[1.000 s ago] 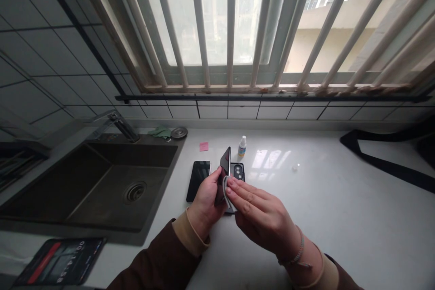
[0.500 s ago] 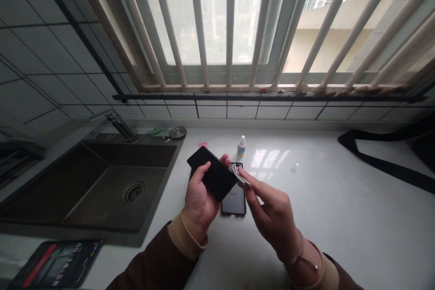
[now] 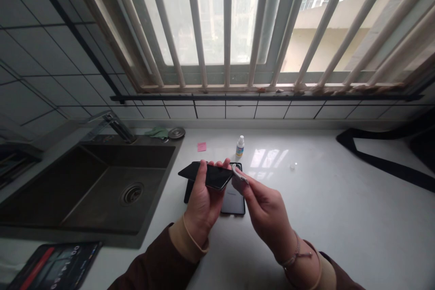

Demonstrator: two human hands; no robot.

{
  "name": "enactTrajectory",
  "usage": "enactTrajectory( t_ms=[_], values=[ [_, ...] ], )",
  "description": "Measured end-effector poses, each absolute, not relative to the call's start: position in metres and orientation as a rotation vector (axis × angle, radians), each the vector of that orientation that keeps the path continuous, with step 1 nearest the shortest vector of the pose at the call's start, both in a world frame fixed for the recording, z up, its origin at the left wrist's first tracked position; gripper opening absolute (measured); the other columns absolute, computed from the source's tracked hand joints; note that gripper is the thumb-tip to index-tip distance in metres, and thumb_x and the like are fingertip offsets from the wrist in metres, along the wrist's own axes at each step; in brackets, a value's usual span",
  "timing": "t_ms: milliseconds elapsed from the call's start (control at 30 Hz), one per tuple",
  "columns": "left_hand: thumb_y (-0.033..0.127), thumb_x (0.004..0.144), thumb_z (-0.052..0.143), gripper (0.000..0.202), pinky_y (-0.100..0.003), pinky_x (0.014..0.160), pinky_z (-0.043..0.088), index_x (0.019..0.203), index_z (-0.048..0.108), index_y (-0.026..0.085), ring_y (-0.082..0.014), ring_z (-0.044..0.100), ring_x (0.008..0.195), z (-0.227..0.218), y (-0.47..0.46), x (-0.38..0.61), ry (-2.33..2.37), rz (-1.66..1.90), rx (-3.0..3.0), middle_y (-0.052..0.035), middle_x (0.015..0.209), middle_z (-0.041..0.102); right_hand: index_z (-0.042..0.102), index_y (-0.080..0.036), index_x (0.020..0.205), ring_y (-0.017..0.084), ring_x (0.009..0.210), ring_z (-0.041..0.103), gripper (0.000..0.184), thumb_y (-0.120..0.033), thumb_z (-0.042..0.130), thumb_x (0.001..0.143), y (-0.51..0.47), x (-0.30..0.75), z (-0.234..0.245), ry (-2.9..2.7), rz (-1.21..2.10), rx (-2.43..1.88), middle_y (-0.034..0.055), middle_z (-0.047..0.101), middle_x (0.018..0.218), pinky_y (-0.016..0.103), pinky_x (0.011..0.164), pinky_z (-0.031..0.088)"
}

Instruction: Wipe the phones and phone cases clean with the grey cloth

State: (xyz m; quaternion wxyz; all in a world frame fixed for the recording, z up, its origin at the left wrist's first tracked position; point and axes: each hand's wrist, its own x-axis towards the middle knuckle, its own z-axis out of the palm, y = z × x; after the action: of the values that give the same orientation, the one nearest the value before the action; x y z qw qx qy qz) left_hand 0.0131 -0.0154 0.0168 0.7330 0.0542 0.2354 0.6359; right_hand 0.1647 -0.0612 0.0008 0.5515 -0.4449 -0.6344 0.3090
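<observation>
Item: one black smartphone [image 3: 212, 176], held tilted, nearly flat, in our left hand [image 3: 204, 206], fingers curled up behind its far edge, thumb across its face. Item: our right hand [image 3: 267, 210], mostly closed, thumb and fingers pinching a small grey cloth [image 3: 239, 176] against the phone's end. Below the hands, on the white bench [image 3: 306, 226], we list a dark phone or phone case [image 3: 234, 200], which of the two we cannot tell, and just left of it a black slab [image 3: 187, 192], partly hidden. Beyond these stand a small dropper bottle [image 3: 239, 147] and a pink sticky note [image 3: 201, 146]. Further left: a dark sink [image 3: 112, 186], a green cloth [image 3: 157, 132].
</observation>
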Motion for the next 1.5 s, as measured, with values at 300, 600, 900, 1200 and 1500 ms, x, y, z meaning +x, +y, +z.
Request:
enactTrajectory(
  t_ms=[300,600,900,1200,1500],
  values=[
    [0.056,0.090,0.082,0.037,-0.041,0.113,0.052,0.102,0.073,0.022,-0.0266,0.073,0.122,0.014,-0.023,0.017,0.563,1.588,0.339,-0.0014,0.103,0.076,0.051,-0.028,0.162,0.025,0.139,0.065,0.068,-0.001,0.054,0.100,-0.071,0.155,0.002,-1.801,0.355,-0.870,0.0067,0.063,0.155,0.038,0.117,0.058],
    [0.053,0.094,0.079,0.036,-0.042,0.112,0.054,0.100,0.070,0.019,-0.0277,0.077,0.116,0.017,-0.016,0.014,0.723,1.656,0.271,-0.0041,0.098,0.075,0.056,-0.027,0.158,0.027,0.135,0.069,0.062,-0.003,0.055,0.101,-0.077,0.155,0.008,-1.852,0.565,-0.691,0.0077,0.068,0.150,0.041,0.112,0.062],
    [0.052,0.093,0.080,0.036,-0.043,0.104,0.061,0.093,0.069,0.017,-0.0290,0.079,0.109,0.021,-0.010,0.008,0.646,1.604,0.138,-0.0054,0.089,0.077,0.083,-0.020,0.115,0.028,0.107,0.080,0.040,-0.055,0.071,0.099,-0.046,0.171,-0.003,-0.737,1.301,-1.029,0.0124,0.082,0.120,0.043,0.092,0.068],
    [0.054,0.092,0.081,0.037,-0.041,0.108,0.057,0.102,0.070,0.020,-0.0274,0.076,0.117,0.017,-0.019,0.015,0.662,1.625,0.364,-0.0041,0.100,0.078,0.076,-0.026,0.137,0.031,0.121,0.074,0.043,-0.053,0.063,0.106,-0.059,0.158,0.003,-1.124,1.349,-0.921,0.0091,0.078,0.130,0.054,0.112,0.058],
    [0.058,0.093,0.078,0.040,-0.037,0.104,0.058,0.098,0.068,0.019,-0.0244,0.079,0.107,0.018,-0.016,0.014,0.788,1.609,0.264,-0.0049,0.099,0.076,0.078,-0.026,0.134,0.030,0.110,0.078,0.039,-0.049,0.061,0.107,-0.072,0.160,0.005,-1.371,1.313,-0.864,0.0093,0.081,0.126,0.049,0.097,0.065]
  ],
)
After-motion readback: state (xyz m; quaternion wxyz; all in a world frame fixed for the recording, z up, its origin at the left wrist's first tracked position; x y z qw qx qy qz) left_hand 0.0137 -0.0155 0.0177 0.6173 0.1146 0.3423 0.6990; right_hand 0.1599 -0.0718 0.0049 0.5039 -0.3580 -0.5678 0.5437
